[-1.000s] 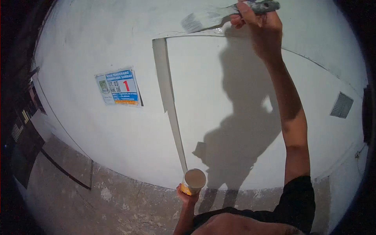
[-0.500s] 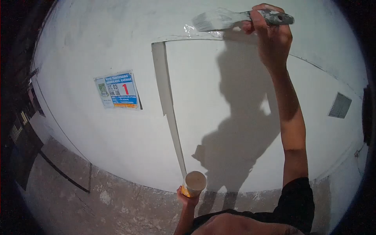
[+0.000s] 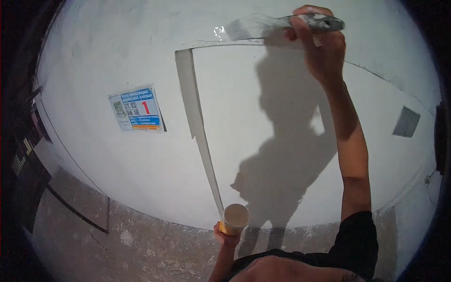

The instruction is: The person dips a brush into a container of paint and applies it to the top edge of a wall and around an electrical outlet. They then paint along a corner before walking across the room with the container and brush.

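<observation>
My right hand (image 3: 324,49) grips the dark handle of a wide paintbrush (image 3: 253,27) high on the white wall (image 3: 225,103). The brush's pale bristles point left and lie at the wall just above a thin horizontal ledge. A shiny wet patch (image 3: 219,33) glistens beside the bristle tips. Low in the view, my left hand (image 3: 227,236) is wrapped round a cup (image 3: 236,216) with a yellow-orange side. Pale contents show inside its open top.
A blue and white sign (image 3: 138,109) is fixed to the wall at the left. A grey strip (image 3: 190,89) runs down beside a raised panel. A small grey vent (image 3: 406,122) is at the right. Worn concrete ground (image 3: 141,235) lies below, and a shadow falls on the wall.
My right hand and the brush have shifted slightly left in view. The wall, sign and vent also sit a little further left. Both hands keep their holds.
</observation>
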`<action>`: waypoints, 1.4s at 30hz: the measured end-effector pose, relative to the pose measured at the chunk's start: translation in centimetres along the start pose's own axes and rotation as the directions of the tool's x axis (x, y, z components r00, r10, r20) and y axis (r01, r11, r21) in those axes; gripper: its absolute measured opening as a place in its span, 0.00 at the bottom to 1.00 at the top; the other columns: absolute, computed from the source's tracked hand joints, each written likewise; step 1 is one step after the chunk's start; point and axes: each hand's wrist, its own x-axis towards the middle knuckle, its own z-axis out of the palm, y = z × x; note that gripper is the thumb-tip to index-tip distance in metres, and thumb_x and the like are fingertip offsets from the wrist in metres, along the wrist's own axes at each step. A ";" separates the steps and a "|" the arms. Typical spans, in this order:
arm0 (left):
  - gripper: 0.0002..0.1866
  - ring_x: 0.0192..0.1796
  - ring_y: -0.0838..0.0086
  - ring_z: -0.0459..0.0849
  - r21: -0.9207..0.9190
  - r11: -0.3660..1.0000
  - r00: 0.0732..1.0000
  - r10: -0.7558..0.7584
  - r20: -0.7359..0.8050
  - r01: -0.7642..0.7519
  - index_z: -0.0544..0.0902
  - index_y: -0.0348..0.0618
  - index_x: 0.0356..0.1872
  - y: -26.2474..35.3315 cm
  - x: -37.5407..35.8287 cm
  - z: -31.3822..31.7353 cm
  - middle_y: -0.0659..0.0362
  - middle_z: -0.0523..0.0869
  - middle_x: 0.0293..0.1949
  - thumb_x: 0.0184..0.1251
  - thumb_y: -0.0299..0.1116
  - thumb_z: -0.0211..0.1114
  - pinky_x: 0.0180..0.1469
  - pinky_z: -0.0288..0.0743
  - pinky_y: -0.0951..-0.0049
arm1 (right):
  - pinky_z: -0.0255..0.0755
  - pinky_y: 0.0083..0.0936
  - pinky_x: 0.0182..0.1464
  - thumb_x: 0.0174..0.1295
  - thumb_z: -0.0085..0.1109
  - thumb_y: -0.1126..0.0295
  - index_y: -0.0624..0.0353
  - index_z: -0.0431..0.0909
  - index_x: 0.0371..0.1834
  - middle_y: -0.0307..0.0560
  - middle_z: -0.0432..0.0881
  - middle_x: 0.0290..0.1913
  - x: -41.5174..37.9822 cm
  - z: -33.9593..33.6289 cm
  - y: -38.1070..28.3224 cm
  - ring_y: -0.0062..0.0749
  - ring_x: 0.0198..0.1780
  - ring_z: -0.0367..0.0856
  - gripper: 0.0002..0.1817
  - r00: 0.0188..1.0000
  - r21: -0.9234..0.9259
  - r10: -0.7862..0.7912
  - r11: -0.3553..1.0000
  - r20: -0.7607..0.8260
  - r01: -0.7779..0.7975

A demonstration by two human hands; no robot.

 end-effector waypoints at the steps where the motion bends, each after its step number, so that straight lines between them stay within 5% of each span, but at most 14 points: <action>1: 0.38 0.66 0.52 0.80 -0.006 1.000 1.000 0.004 0.002 -0.004 0.78 0.49 0.67 0.1 -0.1 0.1 0.54 0.81 0.64 0.65 0.64 0.48 0.66 0.74 0.41 | 0.87 0.25 0.40 0.77 0.61 0.66 0.62 0.82 0.50 0.45 0.88 0.43 0.1 -0.5 -0.2 0.25 0.36 0.90 0.11 1.000 -0.003 -0.011 1.000 -0.018 0.011; 8: 0.38 0.66 0.50 0.78 -0.020 1.000 1.000 0.017 0.014 -0.017 0.75 0.50 0.70 0.1 -0.2 0.0 0.52 0.78 0.65 0.66 0.63 0.50 0.64 0.75 0.40 | 0.87 0.24 0.41 0.76 0.61 0.67 0.64 0.80 0.52 0.47 0.87 0.47 0.1 -0.1 -0.6 0.28 0.38 0.92 0.11 0.999 0.087 -0.041 0.995 -0.017 0.042; 10: 0.38 0.65 0.50 0.78 -0.024 0.999 0.999 0.037 -0.040 -0.037 0.75 0.50 0.70 0.2 0.0 -0.1 0.52 0.78 0.65 0.66 0.63 0.50 0.64 0.75 0.40 | 0.87 0.25 0.42 0.76 0.61 0.68 0.65 0.79 0.54 0.47 0.87 0.47 0.1 -0.9 -1.1 0.29 0.38 0.92 0.12 0.998 -0.117 0.028 0.993 0.050 -0.022; 15: 0.40 0.65 0.50 0.78 0.039 0.996 0.992 0.074 0.102 -0.078 0.75 0.50 0.70 0.1 -0.1 -0.4 0.52 0.77 0.66 0.65 0.66 0.49 0.63 0.75 0.41 | 0.87 0.25 0.42 0.77 0.60 0.67 0.67 0.79 0.54 0.46 0.86 0.45 0.5 0.0 -1.0 0.29 0.36 0.91 0.13 0.997 0.136 -0.027 0.990 -0.069 0.037; 18: 0.41 0.66 0.50 0.77 0.031 0.998 0.996 0.046 0.070 -0.049 0.74 0.50 0.71 0.3 0.3 -1.1 0.52 0.77 0.66 0.65 0.67 0.49 0.63 0.76 0.42 | 0.87 0.26 0.43 0.77 0.60 0.66 0.67 0.79 0.55 0.46 0.87 0.43 0.8 -0.4 -1.3 0.29 0.37 0.91 0.14 0.993 -0.103 -0.080 0.991 0.083 0.088; 20: 0.41 0.66 0.50 0.77 0.023 0.998 0.993 0.063 0.098 -0.065 0.73 0.49 0.72 0.5 -0.2 -0.6 0.51 0.76 0.67 0.66 0.67 0.48 0.63 0.76 0.42 | 0.87 0.26 0.43 0.76 0.62 0.63 0.64 0.80 0.53 0.45 0.87 0.43 0.8 -0.3 -1.9 0.29 0.38 0.91 0.14 0.975 0.169 0.207 0.967 -0.076 -0.192; 22: 0.41 0.66 0.50 0.77 0.032 0.997 0.990 0.067 0.125 -0.071 0.73 0.49 0.72 0.5 -0.1 -0.8 0.51 0.76 0.67 0.66 0.67 0.48 0.63 0.75 0.42 | 0.87 0.25 0.43 0.76 0.62 0.61 0.63 0.82 0.52 0.43 0.88 0.43 1.4 1.0 -1.1 0.30 0.39 0.91 0.14 0.989 0.212 0.119 0.972 -0.091 -0.098; 26: 0.41 0.67 0.50 0.76 -0.008 0.999 0.994 0.039 0.100 -0.039 0.72 0.49 0.73 0.6 0.4 -1.4 0.51 0.75 0.68 0.67 0.66 0.48 0.64 0.74 0.41 | 0.83 0.23 0.32 0.77 0.59 0.51 0.64 0.81 0.37 0.45 0.83 0.33 1.8 4.1 -0.7 0.23 0.28 0.84 0.23 0.981 -0.305 -0.196 0.934 -0.006 0.185; 28: 0.41 0.67 0.50 0.76 -0.010 0.999 0.995 0.050 0.088 -0.050 0.72 0.49 0.73 1.0 0.2 -1.5 0.51 0.75 0.68 0.67 0.66 0.48 0.64 0.74 0.41 | 0.87 0.26 0.43 0.77 0.60 0.62 0.63 0.83 0.50 0.41 0.88 0.44 1.6 5.6 -1.2 0.29 0.40 0.91 0.14 0.997 0.063 -0.010 0.998 -0.073 0.014; 30: 0.40 0.67 0.50 0.76 -0.058 0.998 0.999 0.026 0.029 -0.024 0.72 0.49 0.73 1.1 0.2 -1.8 0.52 0.76 0.68 0.68 0.65 0.48 0.65 0.74 0.41 | 0.87 0.27 0.43 0.76 0.62 0.62 0.64 0.83 0.50 0.41 0.87 0.44 1.2 4.8 -0.9 0.27 0.41 0.91 0.14 1.000 0.030 -0.001 1.000 -0.026 0.002; 32: 0.40 0.67 0.50 0.76 -0.058 0.997 0.996 0.056 0.066 -0.053 0.72 0.49 0.72 1.6 -0.7 -1.1 0.52 0.76 0.67 0.68 0.65 0.48 0.65 0.74 0.41 | 0.87 0.26 0.43 0.75 0.63 0.63 0.61 0.84 0.49 0.42 0.87 0.44 1.9 4.9 -2.5 0.26 0.41 0.90 0.12 0.985 0.353 0.134 0.931 -0.112 -0.087; 34: 0.40 0.67 0.50 0.77 -0.024 0.998 0.993 0.062 0.099 -0.060 0.73 0.49 0.72 2.0 -0.8 -1.7 0.53 0.77 0.67 0.68 0.65 0.48 0.65 0.74 0.42 | 0.87 0.26 0.44 0.75 0.63 0.65 0.60 0.87 0.43 0.42 0.87 0.45 2.4 5.8 -4.1 0.25 0.40 0.89 0.10 0.947 0.331 0.300 0.910 -0.110 -0.250; 38: 0.39 0.66 0.51 0.78 -0.093 0.994 0.989 0.063 0.130 -0.052 0.74 0.48 0.70 2.8 -0.4 -1.8 0.53 0.78 0.65 0.68 0.64 0.47 0.64 0.75 0.42 | 0.82 0.23 0.43 0.72 0.67 0.59 0.58 0.87 0.41 0.35 0.89 0.42 2.5 7.6 -3.2 0.25 0.36 0.90 0.13 0.988 -0.044 -0.113 0.993 -0.105 0.109; 42: 0.38 0.67 0.52 0.79 0.120 0.967 0.956 0.194 0.222 -0.224 0.77 0.48 0.69 3.8 -0.9 -1.8 0.54 0.80 0.66 0.68 0.63 0.45 0.68 0.73 0.44 | 0.88 0.26 0.44 0.73 0.67 0.64 0.61 0.79 0.53 0.43 0.87 0.44 1.0 7.0 -3.8 0.26 0.41 0.89 0.14 0.952 0.320 0.294 0.913 -0.089 -0.252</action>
